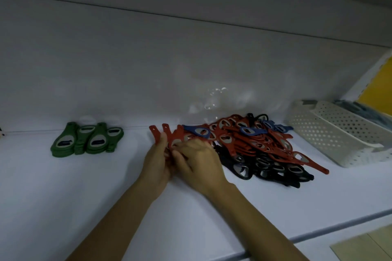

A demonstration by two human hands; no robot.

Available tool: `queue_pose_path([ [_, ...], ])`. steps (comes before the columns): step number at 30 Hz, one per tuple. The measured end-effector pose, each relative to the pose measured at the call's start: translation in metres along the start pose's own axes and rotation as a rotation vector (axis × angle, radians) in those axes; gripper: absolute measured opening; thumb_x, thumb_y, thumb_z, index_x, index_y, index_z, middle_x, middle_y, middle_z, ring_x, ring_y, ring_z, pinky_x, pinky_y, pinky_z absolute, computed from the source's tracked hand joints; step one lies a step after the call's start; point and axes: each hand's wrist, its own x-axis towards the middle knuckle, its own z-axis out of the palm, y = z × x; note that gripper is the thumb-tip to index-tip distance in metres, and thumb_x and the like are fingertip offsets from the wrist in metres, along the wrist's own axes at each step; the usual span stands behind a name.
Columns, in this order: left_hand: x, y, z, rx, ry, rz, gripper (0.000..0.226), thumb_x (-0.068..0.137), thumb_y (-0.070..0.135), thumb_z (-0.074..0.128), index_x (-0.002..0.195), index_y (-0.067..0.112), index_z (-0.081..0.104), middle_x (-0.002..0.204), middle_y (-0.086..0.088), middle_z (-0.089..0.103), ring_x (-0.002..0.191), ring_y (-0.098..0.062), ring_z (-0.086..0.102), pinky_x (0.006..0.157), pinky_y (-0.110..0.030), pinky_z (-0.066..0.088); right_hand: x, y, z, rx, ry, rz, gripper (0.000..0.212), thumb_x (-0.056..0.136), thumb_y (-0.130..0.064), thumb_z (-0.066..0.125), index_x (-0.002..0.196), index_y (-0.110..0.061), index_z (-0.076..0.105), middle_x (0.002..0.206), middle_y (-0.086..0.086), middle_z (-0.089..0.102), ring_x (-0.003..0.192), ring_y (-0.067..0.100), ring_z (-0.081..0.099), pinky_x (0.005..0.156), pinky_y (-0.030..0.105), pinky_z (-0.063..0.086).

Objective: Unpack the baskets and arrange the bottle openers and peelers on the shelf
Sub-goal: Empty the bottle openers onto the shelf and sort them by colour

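Observation:
A loose pile of red, blue and black bottle openers (261, 146) lies on the white shelf (84, 186), right of centre. My left hand (157, 163) and my right hand (197, 163) meet at the pile's left edge, both closed around a small bunch of red bottle openers (161, 133) whose handle ends stick up above my fingers. Far to the left, green bottle openers (87, 139) stand in neat stacks near the back wall.
A white perforated basket (339, 131) lies tipped on the shelf at the right, with another basket holding dark items behind it. The shelf's front edge runs along the lower right. A yellow panel shows at the far right.

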Motion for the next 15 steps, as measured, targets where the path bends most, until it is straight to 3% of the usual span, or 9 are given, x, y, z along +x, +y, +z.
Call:
queue_pose_path([
  [3,0.001,0.002,-0.006,0.024,0.010,0.027,0.027,0.099,0.010,0.042,0.120,0.002,0.057,0.112,-0.018,0.067,0.089,-0.023,0.068,0.070,-0.028,0.058,-0.005,0.002,0.004,0.308,0.139,0.147,0.030,0.094,-0.023,0.045,0.101,-0.012,0.072,0.102,0.000,0.072,0.093,0.007,0.062,0.084,0.028,0.050],
  [5,0.002,0.001,-0.006,0.013,0.013,0.029,0.027,0.098,0.009,0.044,0.121,0.004,0.057,0.102,-0.013,0.072,0.083,-0.021,0.071,0.063,-0.024,0.058,-0.007,0.007,0.004,0.174,0.269,0.270,0.029,0.092,-0.026,0.046,0.103,-0.015,0.070,0.099,-0.003,0.071,0.089,0.003,0.059,0.080,0.024,0.049],
  [6,0.002,0.002,-0.006,-0.008,0.036,0.020,0.027,0.097,0.010,0.046,0.121,0.004,0.057,0.097,-0.012,0.073,0.079,-0.021,0.071,0.060,-0.023,0.057,-0.007,0.012,0.003,0.076,0.243,0.323,0.027,0.091,-0.027,0.049,0.107,-0.018,0.068,0.101,-0.004,0.070,0.091,0.005,0.059,0.083,0.027,0.049],
  [8,0.003,0.003,-0.006,-0.087,0.073,-0.009,0.028,0.095,0.013,0.051,0.120,0.002,0.057,0.090,-0.012,0.073,0.074,-0.022,0.071,0.056,-0.023,0.057,-0.008,0.022,0.002,-0.110,0.012,0.401,0.027,0.091,-0.033,0.054,0.114,-0.021,0.063,0.110,-0.005,0.066,0.103,0.013,0.057,0.094,0.034,0.044],
  [10,0.004,0.004,-0.009,-0.141,0.075,-0.031,0.029,0.094,0.018,0.053,0.117,0.002,0.058,0.087,-0.012,0.074,0.072,-0.021,0.072,0.053,-0.021,0.055,-0.009,0.028,0.001,-0.234,-0.151,0.454,0.030,0.089,-0.041,0.056,0.113,-0.024,0.062,0.112,-0.006,0.065,0.109,0.017,0.055,0.097,0.032,0.038],
  [13,0.004,0.003,-0.010,-0.104,0.053,-0.024,0.029,0.093,0.019,0.056,0.118,0.004,0.058,0.089,-0.011,0.074,0.074,-0.020,0.072,0.054,-0.020,0.055,-0.009,0.024,-0.002,-0.325,-0.086,0.402,0.015,0.091,-0.029,0.054,0.098,-0.024,0.067,0.096,-0.004,0.069,0.095,0.019,0.059,0.083,0.030,0.033],
  [15,0.004,0.001,-0.009,-0.077,0.039,-0.012,0.029,0.092,0.012,0.056,0.120,0.005,0.057,0.094,-0.013,0.073,0.075,-0.021,0.072,0.054,-0.021,0.055,-0.009,0.020,-0.003,-0.295,0.003,0.385,0.017,0.090,-0.017,0.053,0.089,-0.020,0.070,0.084,-0.002,0.069,0.082,0.020,0.060,0.076,0.030,0.033],
])
